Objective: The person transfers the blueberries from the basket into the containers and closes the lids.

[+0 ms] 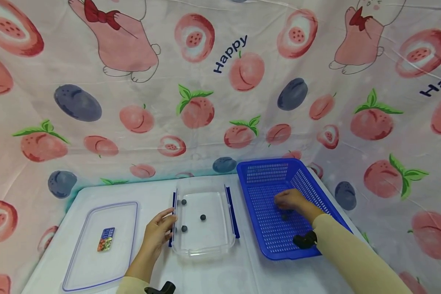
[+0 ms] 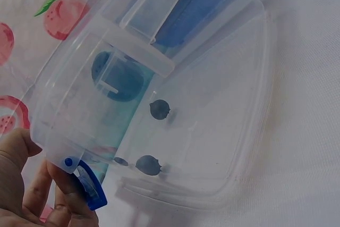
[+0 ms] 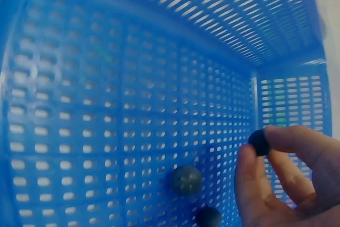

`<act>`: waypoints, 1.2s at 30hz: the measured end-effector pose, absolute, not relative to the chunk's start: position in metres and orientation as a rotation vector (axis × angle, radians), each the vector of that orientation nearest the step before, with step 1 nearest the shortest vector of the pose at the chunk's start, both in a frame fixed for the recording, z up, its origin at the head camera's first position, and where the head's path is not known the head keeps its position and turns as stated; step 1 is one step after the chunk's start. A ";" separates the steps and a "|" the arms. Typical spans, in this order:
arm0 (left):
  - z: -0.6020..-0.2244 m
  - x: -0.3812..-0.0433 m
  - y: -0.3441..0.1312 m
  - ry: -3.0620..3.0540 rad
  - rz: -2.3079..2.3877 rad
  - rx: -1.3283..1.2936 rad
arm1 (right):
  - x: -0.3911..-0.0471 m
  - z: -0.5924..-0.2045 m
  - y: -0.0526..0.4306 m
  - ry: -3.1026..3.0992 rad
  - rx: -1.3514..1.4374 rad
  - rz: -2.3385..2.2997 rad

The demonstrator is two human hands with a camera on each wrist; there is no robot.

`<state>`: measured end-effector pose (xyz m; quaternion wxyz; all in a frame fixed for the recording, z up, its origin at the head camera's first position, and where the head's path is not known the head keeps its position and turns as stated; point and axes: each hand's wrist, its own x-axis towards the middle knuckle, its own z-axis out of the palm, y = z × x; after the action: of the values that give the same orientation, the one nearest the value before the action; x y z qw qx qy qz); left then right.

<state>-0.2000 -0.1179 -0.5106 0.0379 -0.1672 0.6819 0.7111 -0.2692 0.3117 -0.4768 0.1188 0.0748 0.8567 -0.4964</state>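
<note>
My right hand (image 1: 291,200) is inside the blue basket (image 1: 247,200), pinching a dark blueberry (image 3: 258,142) between thumb and fingertips. Below it, two more blueberries lie on the basket floor, one greyish blueberry (image 3: 186,180) and a darker blueberry (image 3: 208,217). With thumb and curled fingers, my left hand (image 1: 156,232) holds the left side of a clear plastic container (image 1: 209,245) by its blue latch (image 2: 91,187). Inside the container sit three blueberries, spread apart: an upper blueberry (image 1: 183,202), a middle blueberry (image 1: 203,217) and a lower blueberry (image 1: 184,228).
A clear lid (image 1: 86,261) with a blue-edged seal and a printed label (image 1: 106,239) lies flat at the left of the white table (image 1: 220,277). Another blue latch (image 1: 233,214) hangs along the container's right side. Behind the table hangs a peach-patterned cloth (image 1: 220,110).
</note>
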 end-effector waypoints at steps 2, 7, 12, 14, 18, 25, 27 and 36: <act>-0.510 -0.200 -0.118 2.091 2.182 -0.517 | -0.270 -0.475 0.312 2.358 0.225 -1.588; -0.510 -0.200 -0.119 2.093 2.180 -0.519 | -0.273 -0.468 0.313 2.121 0.196 -1.792; -0.510 -0.201 -0.119 2.098 2.174 -0.525 | -0.271 -0.457 0.314 2.034 0.109 -1.872; -0.510 -0.201 -0.119 2.102 2.170 -0.525 | -0.270 -0.453 0.315 2.007 0.087 -1.896; -0.510 -0.201 -0.119 2.109 2.163 -0.523 | -0.266 -0.445 0.318 1.994 0.069 -1.914; -0.510 -0.201 -0.119 2.112 2.161 -0.514 | -0.264 -0.436 0.318 1.928 0.052 -1.982; -0.510 -0.201 -0.119 2.108 2.162 -0.515 | -0.264 -0.434 0.317 1.913 0.035 -1.991; -0.511 -0.199 -0.119 2.099 2.171 -0.495 | -0.261 -0.438 0.302 1.932 -0.041 -1.960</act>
<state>-0.1994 -0.1194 -0.5108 0.0408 -0.1615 0.6855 0.7087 -0.2608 0.3016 -0.4375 0.1934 -0.0145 0.6886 -0.6987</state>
